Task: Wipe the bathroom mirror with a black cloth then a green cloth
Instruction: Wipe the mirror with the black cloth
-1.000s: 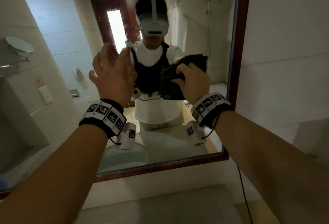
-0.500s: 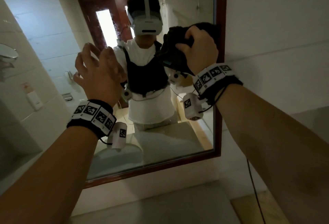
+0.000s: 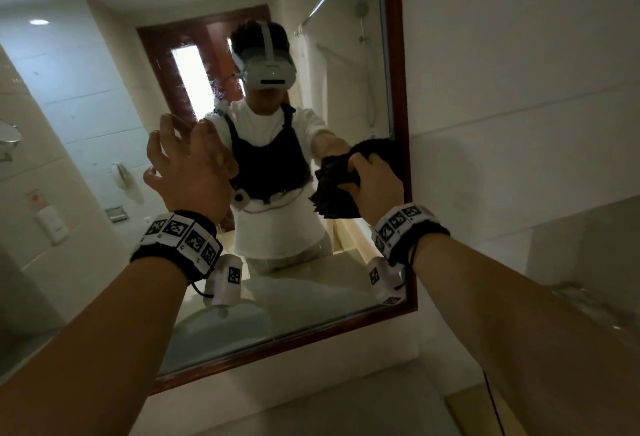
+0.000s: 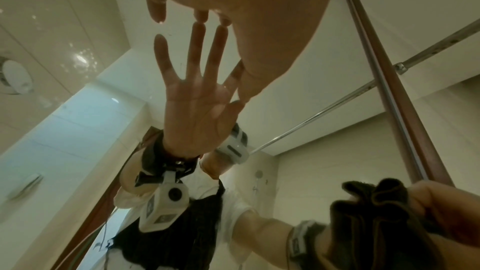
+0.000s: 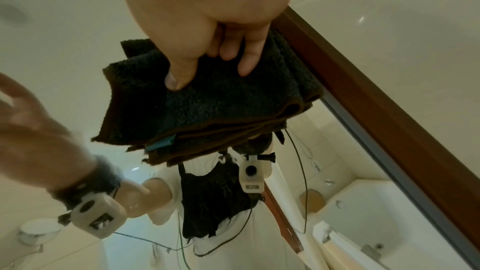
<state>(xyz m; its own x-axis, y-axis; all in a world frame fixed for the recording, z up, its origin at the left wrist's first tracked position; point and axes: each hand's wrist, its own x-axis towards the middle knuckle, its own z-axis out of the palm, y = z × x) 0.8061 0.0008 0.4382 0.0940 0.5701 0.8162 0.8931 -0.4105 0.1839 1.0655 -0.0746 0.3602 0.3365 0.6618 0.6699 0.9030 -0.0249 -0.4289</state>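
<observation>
At a wood-framed bathroom mirror (image 3: 114,89), a person raises both forearms, each wrist banded with black-and-white marker tags. Nearest the camera on the right, the right hand (image 3: 375,181) grips a folded black cloth (image 3: 332,190), thumb and fingers curled into the thick terry; the wrist view shows the cloth (image 5: 207,106) in several layers, with a small blue tag showing between the folds. The cloth sits against the glass just beside the mirror's right-hand wooden frame (image 3: 403,124), at about mid-height. To the left, the left hand (image 3: 188,169) holds nothing, its fingers spread wide and nearly straight; the wrist view shows three fingertips (image 4: 201,15) meeting their own reflection on the glass. The two hands are apart, with the reflected torso between them. Deeper in the reflection stands the person in a white shirt and dark chest harness, wearing a white headset, with a dark red door (image 3: 194,65) and pale wall tiles behind.
</observation>
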